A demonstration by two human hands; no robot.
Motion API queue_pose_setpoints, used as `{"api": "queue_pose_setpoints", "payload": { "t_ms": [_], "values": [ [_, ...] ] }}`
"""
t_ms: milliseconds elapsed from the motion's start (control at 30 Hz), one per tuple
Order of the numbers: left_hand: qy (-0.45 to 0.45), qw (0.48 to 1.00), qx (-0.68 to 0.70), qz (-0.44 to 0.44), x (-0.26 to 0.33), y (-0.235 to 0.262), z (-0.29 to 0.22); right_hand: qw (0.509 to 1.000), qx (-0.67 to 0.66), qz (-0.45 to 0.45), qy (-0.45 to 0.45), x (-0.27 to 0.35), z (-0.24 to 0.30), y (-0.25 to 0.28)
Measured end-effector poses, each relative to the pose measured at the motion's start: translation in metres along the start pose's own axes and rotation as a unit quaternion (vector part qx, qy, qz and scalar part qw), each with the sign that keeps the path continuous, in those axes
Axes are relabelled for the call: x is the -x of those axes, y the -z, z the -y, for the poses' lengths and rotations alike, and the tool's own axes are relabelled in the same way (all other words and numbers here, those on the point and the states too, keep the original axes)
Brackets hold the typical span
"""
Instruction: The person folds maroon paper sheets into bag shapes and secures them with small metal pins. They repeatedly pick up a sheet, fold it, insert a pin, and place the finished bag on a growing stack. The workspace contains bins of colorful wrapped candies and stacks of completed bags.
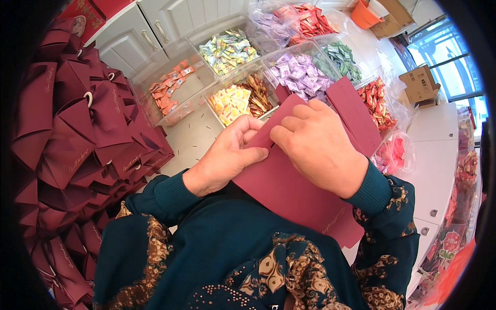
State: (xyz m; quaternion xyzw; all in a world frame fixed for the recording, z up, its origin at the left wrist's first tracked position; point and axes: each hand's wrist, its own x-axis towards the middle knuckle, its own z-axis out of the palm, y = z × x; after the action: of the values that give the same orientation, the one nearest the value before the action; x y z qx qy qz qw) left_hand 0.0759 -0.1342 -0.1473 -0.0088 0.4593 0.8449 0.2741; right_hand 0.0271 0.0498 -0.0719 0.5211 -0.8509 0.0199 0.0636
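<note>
A flat maroon cardboard box blank (289, 194) with creased panels lies across my lap, tilted up toward the bins. My left hand (222, 157) grips its left edge, thumb on top and fingers behind. Above the sheet my right hand (318, 147) is closed, its curled fingertips pressed at a small dark slit near my left thumb. Whether the right fingers pinch something thin there is hidden. A folded maroon flap (354, 116) shows beyond my right hand, and gold script marks the sheet's lower part.
Assembled maroon boxes (103, 126) with white handles pile up at left. Ahead stand bins of wrapped sweets: orange (168, 85), green-yellow (227, 51), yellow (230, 103), purple (299, 75) and red (376, 101). White cabinets (431, 165) and a cardboard carton (418, 85) are at right.
</note>
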Motion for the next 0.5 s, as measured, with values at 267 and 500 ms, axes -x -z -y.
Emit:
{"api": "queue_pose_setpoints", "payload": {
  "t_ms": [267, 500],
  "values": [
    [0.026, 0.999, 0.011, -0.027, 0.003, 0.001, 0.001, 1.000, -0.017, -0.008, -0.023, -0.005, -0.015, 0.021],
    [0.025, 0.999, 0.005, -0.024, 0.006, -0.001, -0.003, 0.990, -0.131, -0.035, -0.037, -0.005, -0.017, -0.006]
  ]
}}
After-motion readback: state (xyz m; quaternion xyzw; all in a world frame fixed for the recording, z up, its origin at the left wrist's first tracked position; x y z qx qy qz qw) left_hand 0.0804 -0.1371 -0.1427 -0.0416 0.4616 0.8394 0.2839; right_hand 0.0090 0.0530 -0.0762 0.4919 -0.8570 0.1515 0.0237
